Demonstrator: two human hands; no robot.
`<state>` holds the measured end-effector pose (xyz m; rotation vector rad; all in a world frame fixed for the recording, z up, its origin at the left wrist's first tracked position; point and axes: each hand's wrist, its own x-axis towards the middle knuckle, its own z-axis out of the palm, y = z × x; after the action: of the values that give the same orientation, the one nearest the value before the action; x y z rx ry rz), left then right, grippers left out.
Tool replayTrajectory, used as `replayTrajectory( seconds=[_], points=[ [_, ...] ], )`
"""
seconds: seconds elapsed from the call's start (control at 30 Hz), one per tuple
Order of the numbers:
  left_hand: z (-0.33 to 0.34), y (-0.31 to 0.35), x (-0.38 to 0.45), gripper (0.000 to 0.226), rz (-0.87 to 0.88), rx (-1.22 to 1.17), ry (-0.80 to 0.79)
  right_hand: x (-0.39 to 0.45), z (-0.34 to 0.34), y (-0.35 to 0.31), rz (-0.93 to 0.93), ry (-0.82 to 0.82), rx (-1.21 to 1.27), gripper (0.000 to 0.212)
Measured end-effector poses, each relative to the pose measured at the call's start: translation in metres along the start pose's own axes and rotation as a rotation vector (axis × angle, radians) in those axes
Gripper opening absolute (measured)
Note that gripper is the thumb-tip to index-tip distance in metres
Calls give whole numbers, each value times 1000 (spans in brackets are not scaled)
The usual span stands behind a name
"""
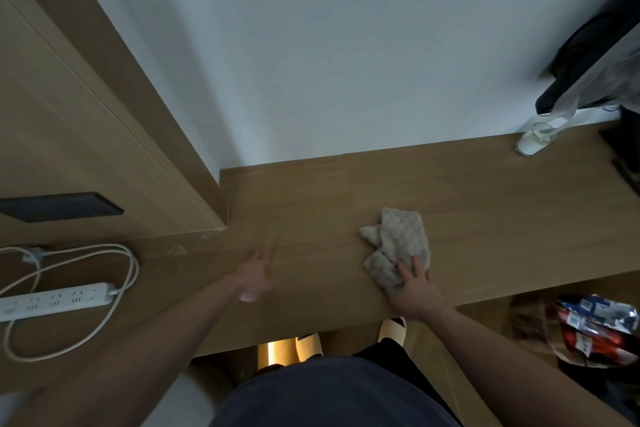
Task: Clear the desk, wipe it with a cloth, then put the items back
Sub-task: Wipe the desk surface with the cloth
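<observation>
The right hand (414, 291) presses spread fingers flat on the near end of a grey textured cloth (398, 246), which lies crumpled near the desk's (485, 204) front edge. The left hand (256, 279), blurred, hovers over the desk, seemingly holding nothing. Soft and limp, the cloth likely bunches; a flat palm on its middle suits wiping. A glass (535, 139) stands at the back edge.

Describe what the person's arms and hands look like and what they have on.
Both forearms are bare, with no sleeves in view. The left hand and right hand wear no gloves; no watch or rings are visible. The left hand is motion-blurred. A dark top covers the torso.
</observation>
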<state>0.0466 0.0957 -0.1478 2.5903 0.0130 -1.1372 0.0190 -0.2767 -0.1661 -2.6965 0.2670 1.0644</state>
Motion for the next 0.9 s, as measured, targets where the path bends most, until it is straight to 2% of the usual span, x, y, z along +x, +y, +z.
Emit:
replayTrajectory(
  seconds=[0.1, 0.2, 0.23, 0.3, 0.37, 0.4, 0.5, 0.63, 0.8, 0.9],
  points=[
    [3, 15, -7, 73, 71, -53, 75, 1, -3, -14, 27, -45, -2, 90],
    [10, 27, -11, 85, 76, -154, 196, -4, 0, -64, 4, -141, 48, 96],
    [13, 31, -14, 88, 101, -174, 213, -6, -2, -81, -10, -184, 138, 93],
    [22, 39, -19, 93, 183, -156, 217, -9, -15, -108, -57, -249, 472, 79],
    [28, 49, -22, 96, 276, -65, 231, -16, -31, -123, -102, -276, 795, 63],
    [29, 54, -20, 97, 301, -4, 236, -19, -37, -126, -137, -258, 849, 58],
    [23, 66, -9, 97, 302, 133, 236, -22, -44, -122, -218, -145, 781, 52],
    [10, 86, 15, 94, 295, 241, 214, -27, -34, -98, -129, -12, 647, 49],
    [0, 74, 40, 87, 207, 319, -15, -27, -14, -78, -78, 16, 513, 58],
    [-1, 49, 34, 88, 186, 314, -44, -26, -11, -84, -109, 25, 434, 60]
  ],
)
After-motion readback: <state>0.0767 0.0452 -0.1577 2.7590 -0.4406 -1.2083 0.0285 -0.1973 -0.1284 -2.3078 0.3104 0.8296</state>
